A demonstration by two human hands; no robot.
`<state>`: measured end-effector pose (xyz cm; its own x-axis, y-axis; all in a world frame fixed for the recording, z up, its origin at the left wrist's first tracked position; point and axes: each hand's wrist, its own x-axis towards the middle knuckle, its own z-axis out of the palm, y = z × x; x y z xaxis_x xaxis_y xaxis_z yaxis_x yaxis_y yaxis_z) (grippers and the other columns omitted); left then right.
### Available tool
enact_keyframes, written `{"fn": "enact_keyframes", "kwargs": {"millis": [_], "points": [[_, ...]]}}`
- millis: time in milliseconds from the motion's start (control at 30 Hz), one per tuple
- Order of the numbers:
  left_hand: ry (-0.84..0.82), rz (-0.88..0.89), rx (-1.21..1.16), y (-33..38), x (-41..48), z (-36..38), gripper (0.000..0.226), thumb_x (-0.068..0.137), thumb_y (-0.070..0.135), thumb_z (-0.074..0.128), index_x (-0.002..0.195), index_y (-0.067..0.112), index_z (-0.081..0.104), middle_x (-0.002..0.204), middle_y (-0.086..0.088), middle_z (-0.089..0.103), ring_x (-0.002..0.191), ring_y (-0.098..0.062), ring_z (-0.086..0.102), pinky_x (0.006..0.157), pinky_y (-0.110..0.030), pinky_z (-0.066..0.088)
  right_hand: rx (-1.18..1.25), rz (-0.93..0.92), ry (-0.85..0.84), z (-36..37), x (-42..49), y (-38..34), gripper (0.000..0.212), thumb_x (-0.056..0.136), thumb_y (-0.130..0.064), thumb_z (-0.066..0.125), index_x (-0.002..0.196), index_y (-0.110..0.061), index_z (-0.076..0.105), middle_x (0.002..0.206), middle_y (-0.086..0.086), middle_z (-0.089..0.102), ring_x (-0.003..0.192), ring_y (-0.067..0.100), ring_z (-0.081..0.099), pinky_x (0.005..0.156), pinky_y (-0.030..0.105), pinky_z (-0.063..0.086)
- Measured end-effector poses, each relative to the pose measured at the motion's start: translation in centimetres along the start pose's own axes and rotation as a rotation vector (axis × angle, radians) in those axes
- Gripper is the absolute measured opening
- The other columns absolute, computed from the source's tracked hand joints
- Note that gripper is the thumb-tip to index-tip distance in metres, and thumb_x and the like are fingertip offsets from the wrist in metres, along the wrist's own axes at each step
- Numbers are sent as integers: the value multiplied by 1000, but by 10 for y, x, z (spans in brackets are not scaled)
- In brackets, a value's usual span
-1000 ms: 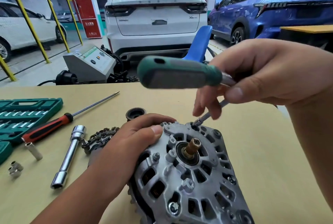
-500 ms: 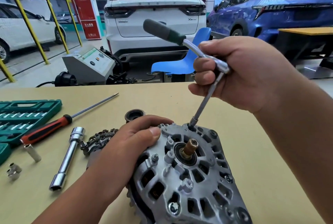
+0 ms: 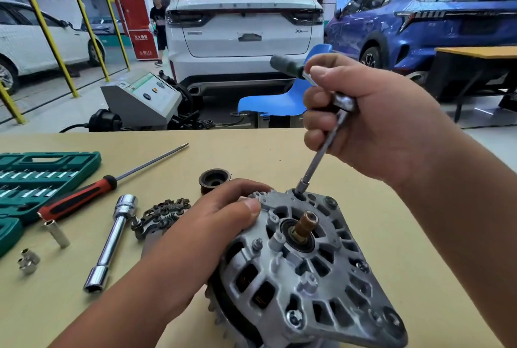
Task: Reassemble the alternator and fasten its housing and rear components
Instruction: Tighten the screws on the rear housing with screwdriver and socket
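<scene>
The alternator [image 3: 307,263] lies at 6 o'clock on the table [image 3: 251,149], slotted housing up (brass-coloured shaft end showing). The left hand [image 3: 218,224] grips its 10 o'clock rim, fingers curled over. At the housing's 12 o'clock the socket wrench [image 3: 321,156] meets the casting, with the right hand [image 3: 372,121] wrapped round its head.

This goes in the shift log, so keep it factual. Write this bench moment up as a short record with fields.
Workpiece: alternator on the table, shaft end facing up
Steadying: left hand grips the alternator's left edge
Driving: right hand grips the ratchet near its head
Tool contact: socket set down on the alternator's far edge
Loose on table: red screwdriver, chrome tube wrench, dark finned part, dark cup-shaped part, small sockets, green tool case
</scene>
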<state>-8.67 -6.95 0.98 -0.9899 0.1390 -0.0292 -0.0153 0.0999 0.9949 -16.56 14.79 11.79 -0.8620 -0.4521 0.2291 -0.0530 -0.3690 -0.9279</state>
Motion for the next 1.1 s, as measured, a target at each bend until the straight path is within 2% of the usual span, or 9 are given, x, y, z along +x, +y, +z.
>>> {"fn": "enact_keyframes", "kwargs": {"millis": [100,200,267,333,500,700,833,933,1100], "points": [[-10,1,4,0,-1,1,53,67,52,65,117,38,75,113,-9,81,101,-37,80,100,-66,57,-134,-41,-370,-13,-2,-5,20,91,-2,58,104,-16,63,66,1,42,46,12,34,50,28,38],[-12,-5,-18,1,-2,1,52,68,51,66,117,37,75,116,-12,80,103,-41,79,102,-70,55,-101,-51,-767,-22,-4,-6,24,87,-2,71,108,-11,67,65,7,43,47,16,36,50,30,39],[-3,-3,-21,0,-2,2,52,68,50,66,117,36,75,116,-14,79,104,-42,78,102,-71,54,-99,-60,-933,-23,-3,-3,21,91,-10,75,111,-10,70,65,11,41,49,19,36,50,33,38],[17,2,-14,0,-1,2,53,68,49,67,118,34,75,115,-13,80,104,-41,78,103,-72,53,-72,-59,-979,-24,-1,1,22,93,-11,73,114,-8,70,65,12,40,50,19,37,51,33,40],[34,-6,-6,0,0,2,57,64,50,66,117,34,76,114,-12,80,103,-40,79,103,-70,54,207,39,-758,-28,6,6,23,91,-5,66,114,-8,66,67,4,43,52,15,30,50,27,37],[21,-3,-23,-1,-1,1,56,64,51,66,117,34,76,113,-14,81,101,-42,79,100,-69,56,271,7,-10,-9,8,11,20,90,-4,51,92,-20,63,64,-1,40,48,10,30,43,21,31],[12,-11,-32,-3,1,-1,53,63,48,67,114,34,77,112,-13,81,100,-40,80,97,-63,59,303,-142,401,10,5,21,23,103,-3,49,95,-21,61,63,0,48,46,12,38,47,22,34],[10,-12,-19,-3,1,-1,54,64,48,66,116,35,76,113,-13,81,99,-40,80,96,-63,60,269,-170,378,14,1,21,20,104,-5,51,96,-21,60,65,0,48,48,12,39,47,24,34],[4,3,-6,-2,-1,0,52,66,49,66,116,36,76,113,-11,81,100,-38,80,97,-62,59,155,-43,-101,-9,4,11,18,93,-3,51,98,-18,60,70,0,41,49,11,29,44,23,26]]}}
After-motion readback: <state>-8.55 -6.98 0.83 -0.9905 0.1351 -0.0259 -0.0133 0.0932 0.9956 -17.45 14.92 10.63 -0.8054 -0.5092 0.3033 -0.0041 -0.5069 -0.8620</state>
